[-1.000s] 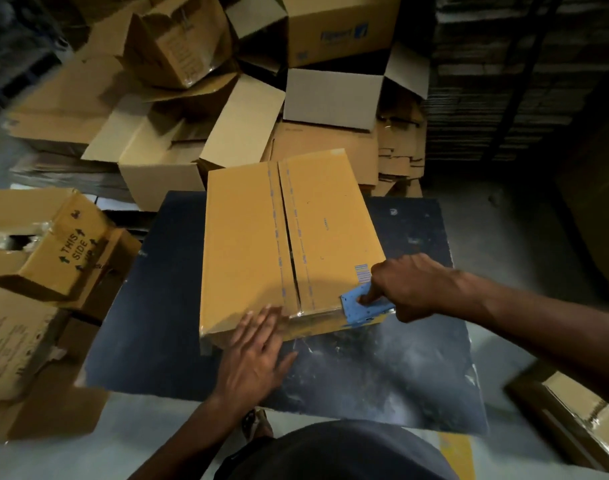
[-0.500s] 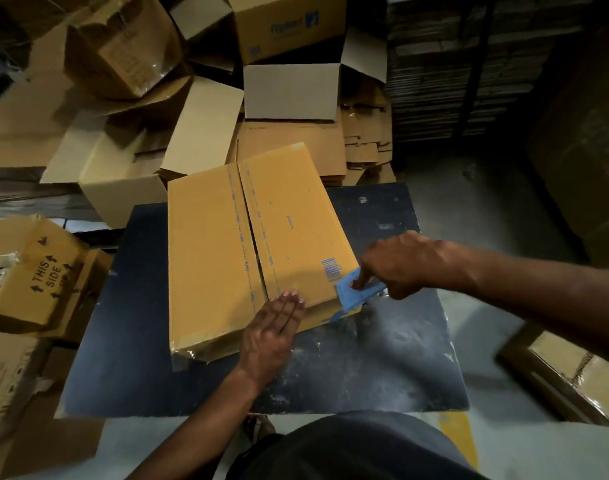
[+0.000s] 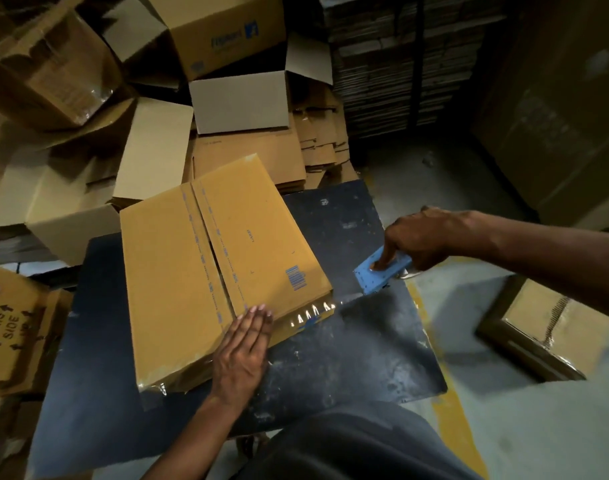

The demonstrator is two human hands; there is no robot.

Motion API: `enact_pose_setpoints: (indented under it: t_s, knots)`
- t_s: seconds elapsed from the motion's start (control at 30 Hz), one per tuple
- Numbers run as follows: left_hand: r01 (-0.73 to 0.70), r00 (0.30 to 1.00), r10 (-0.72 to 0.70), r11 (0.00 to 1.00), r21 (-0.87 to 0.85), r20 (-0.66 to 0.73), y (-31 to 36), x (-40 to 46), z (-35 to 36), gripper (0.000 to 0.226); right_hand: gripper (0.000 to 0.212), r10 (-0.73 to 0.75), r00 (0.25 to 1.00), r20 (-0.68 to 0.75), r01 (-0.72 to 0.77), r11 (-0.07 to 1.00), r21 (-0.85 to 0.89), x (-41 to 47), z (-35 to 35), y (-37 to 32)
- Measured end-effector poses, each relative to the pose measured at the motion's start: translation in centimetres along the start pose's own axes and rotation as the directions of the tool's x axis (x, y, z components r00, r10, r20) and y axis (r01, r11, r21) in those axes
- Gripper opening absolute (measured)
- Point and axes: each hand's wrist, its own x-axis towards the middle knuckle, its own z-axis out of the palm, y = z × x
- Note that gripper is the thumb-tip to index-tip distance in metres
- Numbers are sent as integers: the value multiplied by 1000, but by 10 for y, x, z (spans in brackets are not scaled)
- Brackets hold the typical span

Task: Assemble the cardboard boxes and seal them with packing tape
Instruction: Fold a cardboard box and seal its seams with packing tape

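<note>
Flat now, the left hand presses straight fingers on the taped cardboard box; beside it, the right hand grips a blue tape dispenser.

The scene is dimly lit, with the far right corner sunk almost into black. Warm light is thrown from above onto the top of the cardboard box, which is the brightest surface. Small glints are seen on the tape along its near edge, and a dull sheen on the dark desk. Straight lines are bent toward the edges by the wide lens. The piled cartons at the left are softened by blur.
</note>
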Motion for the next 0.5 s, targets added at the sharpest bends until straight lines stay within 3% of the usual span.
enact_pose_setpoints:
  t_s: [0.1,0.2,0.27,0.37,0.5]
  knots:
    - [4,999,-4,1000,-1,53,3,-1,-2,54,56,-28,999,-40,30,999,43,17,11,-9]
    - [83,973,-88,996,33,214,12,20,-25,68,54,-70,993,-91,76,994,72,35,22,-12]
    - [72,968,-76,997,26,240,17,43,-41,64,50,-89,990,-109,97,993,71,40,24,-12]
    - [-104,955,113,993,-47,275,24,81,-47,61,46,-104,989,-101,118,983,142,44,28,-10]
    - [-285,861,331,943,-174,385,36,136,-34,76,45,-112,986,-123,138,964,227,52,34,-7]
